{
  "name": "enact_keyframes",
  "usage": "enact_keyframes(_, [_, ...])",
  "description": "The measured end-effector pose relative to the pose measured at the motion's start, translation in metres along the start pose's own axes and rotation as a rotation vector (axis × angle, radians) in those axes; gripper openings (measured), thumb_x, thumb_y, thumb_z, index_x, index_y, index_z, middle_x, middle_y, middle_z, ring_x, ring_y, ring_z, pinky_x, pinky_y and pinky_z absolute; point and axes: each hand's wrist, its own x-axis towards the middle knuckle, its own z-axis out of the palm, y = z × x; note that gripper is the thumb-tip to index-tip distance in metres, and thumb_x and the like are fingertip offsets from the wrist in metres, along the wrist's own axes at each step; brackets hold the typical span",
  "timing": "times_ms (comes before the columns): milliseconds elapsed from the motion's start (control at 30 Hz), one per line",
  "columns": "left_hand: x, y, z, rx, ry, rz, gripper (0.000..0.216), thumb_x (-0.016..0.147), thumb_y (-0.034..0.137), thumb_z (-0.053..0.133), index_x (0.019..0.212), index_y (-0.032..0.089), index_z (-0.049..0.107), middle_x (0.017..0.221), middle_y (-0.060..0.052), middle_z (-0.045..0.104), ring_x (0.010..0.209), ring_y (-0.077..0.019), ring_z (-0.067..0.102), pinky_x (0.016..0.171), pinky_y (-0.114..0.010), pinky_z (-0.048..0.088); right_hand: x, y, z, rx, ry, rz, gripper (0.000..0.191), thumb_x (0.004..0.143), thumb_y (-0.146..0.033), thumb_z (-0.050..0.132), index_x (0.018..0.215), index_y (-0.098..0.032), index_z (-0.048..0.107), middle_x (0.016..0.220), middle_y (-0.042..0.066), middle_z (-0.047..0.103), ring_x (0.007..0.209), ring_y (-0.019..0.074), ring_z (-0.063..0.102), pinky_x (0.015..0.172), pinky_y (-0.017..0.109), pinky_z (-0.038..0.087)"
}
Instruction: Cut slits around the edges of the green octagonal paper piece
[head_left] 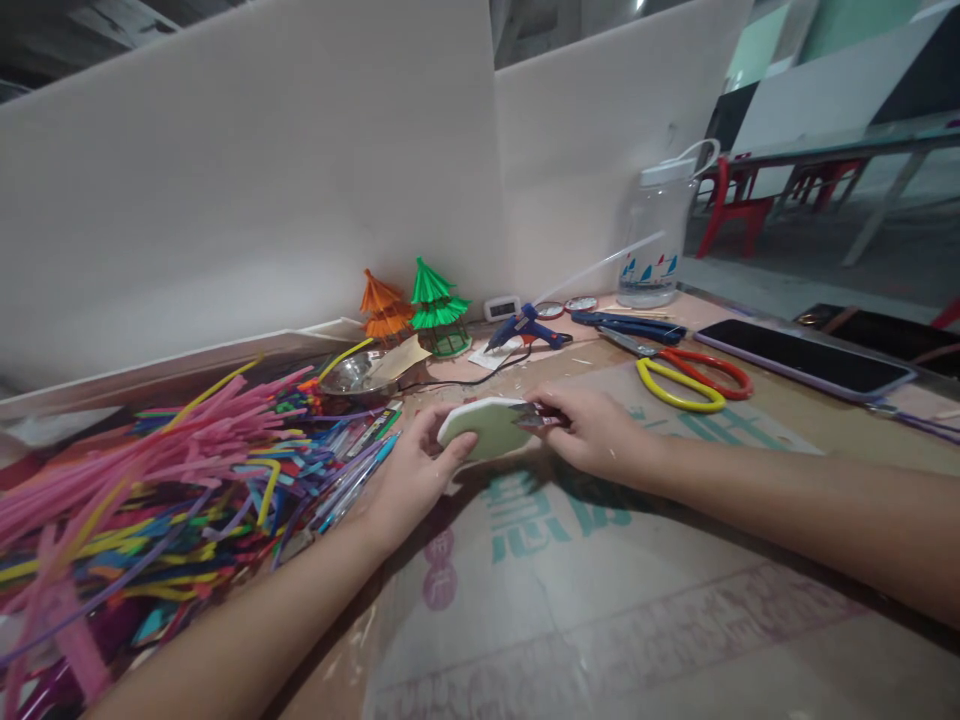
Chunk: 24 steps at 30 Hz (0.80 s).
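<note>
In my left hand (439,445) is a pale green and white disc (487,428) with slightly angled edges, its thumb on the front face. My right hand (589,425) is closed around a small dark pointed cutting tool (531,414); my fingers cover most of it. The tool's tip touches or overlaps the disc's right side. Both hands are above a printed plastic sheet (600,620). Behind them stand an orange tiered pagoda-like model (385,308) and a green one (439,310).
Pipe cleaners (225,450) and pens (356,482) crowd the left. A metal bowl (352,372), blue glue gun (529,328), small digital display (502,308), scissors (682,380) and blue-handled tool (630,326) lie behind. A phone (806,357) and plastic bottle (656,235) are at right.
</note>
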Motion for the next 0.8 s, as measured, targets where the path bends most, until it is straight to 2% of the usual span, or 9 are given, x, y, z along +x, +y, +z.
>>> enact_keyframes(100, [-0.001,-0.004,-0.001,0.053,0.007,0.001,0.038,0.083,0.047,0.070,0.105,0.018,0.063,0.101,-0.006,0.068,0.087,-0.0196,0.063,0.077,-0.029,0.051,0.000,-0.001,-0.001,0.081,0.002,0.015,0.019,0.087,-0.023,0.054,0.100,-0.017,0.065,0.081,0.005,0.068,0.069,0.0177,0.058,0.063,0.027,0.040])
enact_keyframes(233, [-0.002,-0.008,0.000,0.104,0.012,0.037,0.033,0.087,0.043,0.066,0.108,0.019,0.058,0.107,-0.006,0.065,0.093,-0.0201,0.061,0.081,-0.030,0.050,0.002,0.000,-0.002,0.185,0.063,0.037,0.041,0.097,-0.044,0.047,0.122,-0.014,0.058,0.095,0.010,0.070,0.080,0.0221,0.063,0.069,0.031,0.047])
enact_keyframes(333, [-0.002,-0.009,-0.001,0.160,0.017,0.094,0.025,0.091,0.036,0.062,0.109,0.019,0.056,0.105,-0.005,0.063,0.095,-0.0195,0.061,0.084,-0.031,0.048,0.004,0.002,-0.003,0.128,0.075,0.008,0.040,0.100,-0.045,0.040,0.119,-0.015,0.059,0.101,0.012,0.071,0.088,0.0250,0.066,0.075,0.035,0.049])
enact_keyframes(533, [0.000,-0.014,-0.007,0.261,0.030,0.179,0.015,0.093,0.026,0.057,0.107,0.022,0.054,0.098,-0.001,0.059,0.091,-0.0172,0.059,0.083,-0.030,0.046,0.004,0.004,-0.005,-0.021,0.044,-0.104,0.043,0.104,-0.043,0.034,0.116,-0.015,0.064,0.104,0.013,0.073,0.091,0.0259,0.067,0.076,0.035,0.049])
enact_keyframes(667, [0.001,-0.016,-0.009,0.313,0.056,0.238,0.011,0.095,0.026,0.055,0.105,0.022,0.053,0.101,-0.003,0.058,0.097,-0.0184,0.058,0.087,-0.032,0.045,0.003,0.002,-0.005,-0.095,0.047,-0.178,0.040,0.105,-0.039,0.036,0.115,-0.014,0.066,0.100,0.012,0.073,0.089,0.0234,0.067,0.075,0.032,0.047])
enact_keyframes(800, [0.000,-0.015,-0.009,0.332,0.053,0.237,0.011,0.096,0.028,0.055,0.105,0.022,0.052,0.101,-0.003,0.057,0.096,-0.0183,0.058,0.087,-0.033,0.045,0.002,-0.001,-0.006,-0.111,0.030,-0.194,0.038,0.105,-0.036,0.037,0.116,-0.014,0.066,0.099,0.011,0.074,0.088,0.0223,0.066,0.076,0.031,0.047])
